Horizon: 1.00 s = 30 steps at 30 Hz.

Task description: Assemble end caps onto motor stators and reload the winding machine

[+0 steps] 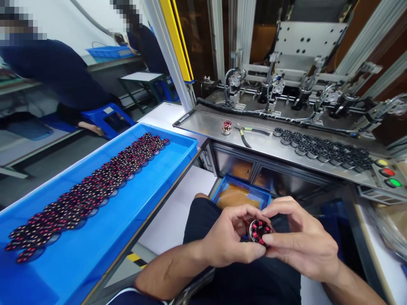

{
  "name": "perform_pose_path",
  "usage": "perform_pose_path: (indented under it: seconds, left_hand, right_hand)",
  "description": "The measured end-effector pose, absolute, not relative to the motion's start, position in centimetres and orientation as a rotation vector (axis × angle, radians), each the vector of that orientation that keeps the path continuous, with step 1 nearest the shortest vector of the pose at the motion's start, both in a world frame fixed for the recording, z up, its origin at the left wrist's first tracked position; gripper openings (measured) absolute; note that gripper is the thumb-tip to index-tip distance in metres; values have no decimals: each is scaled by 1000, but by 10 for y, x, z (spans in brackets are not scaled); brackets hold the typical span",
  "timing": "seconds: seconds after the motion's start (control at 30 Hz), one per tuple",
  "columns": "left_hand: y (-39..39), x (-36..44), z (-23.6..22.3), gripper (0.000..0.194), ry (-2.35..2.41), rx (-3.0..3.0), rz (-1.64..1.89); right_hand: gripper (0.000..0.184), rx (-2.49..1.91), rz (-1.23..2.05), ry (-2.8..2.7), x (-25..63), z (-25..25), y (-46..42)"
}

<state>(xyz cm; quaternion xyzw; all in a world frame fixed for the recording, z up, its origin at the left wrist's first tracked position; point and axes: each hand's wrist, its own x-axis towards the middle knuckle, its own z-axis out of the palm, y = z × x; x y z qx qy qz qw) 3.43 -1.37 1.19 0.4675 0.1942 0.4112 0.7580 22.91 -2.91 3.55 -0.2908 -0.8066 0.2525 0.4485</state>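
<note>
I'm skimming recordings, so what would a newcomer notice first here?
Probably the long band of red-and-black parts running diagonally through the bright blue tray at left. Next, the left hand and right hand holding a similar round part, low and right of centre. Beyond them, dark parts crowd the metal shelf.

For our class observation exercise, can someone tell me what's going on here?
Seated at a metal bench, a person holds one round part with red windings between the left hand and right hand. Many similar parts lie in the long blue tray to the left. Pliers and dark round parts rest on the bench.
</note>
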Motion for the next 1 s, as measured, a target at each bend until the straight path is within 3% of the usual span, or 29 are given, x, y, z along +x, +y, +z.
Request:
perform_pose_path:
  seconds: [0.17,0.4,0.57,0.73,0.93,1.0]
  left_hand:
    - [-10,33,8,39,367,870,795]
    - [-18,41,9,44,306,971,1062]
    - [-24,47,9,54,337,1211,1366]
    - [-30,49,4,56,413,1265,1436]
    - [-23,39,-1,77,429,1125,1133]
    - [-17,33,-4,76,432,1109,946]
  right_hand:
    - [57,-796,479,-1974,226,31,-39]
    - [38,-830,-95,-1860,215,21,-59]
    - [40,-933,71,-1658,192,19,-66]
    - [25,-1033,296,-1380,175,7,-70]
    - [22,-964,208,-1542,186,-1,-60]
    - [22,-962,180,-1552,192,-1,-56]
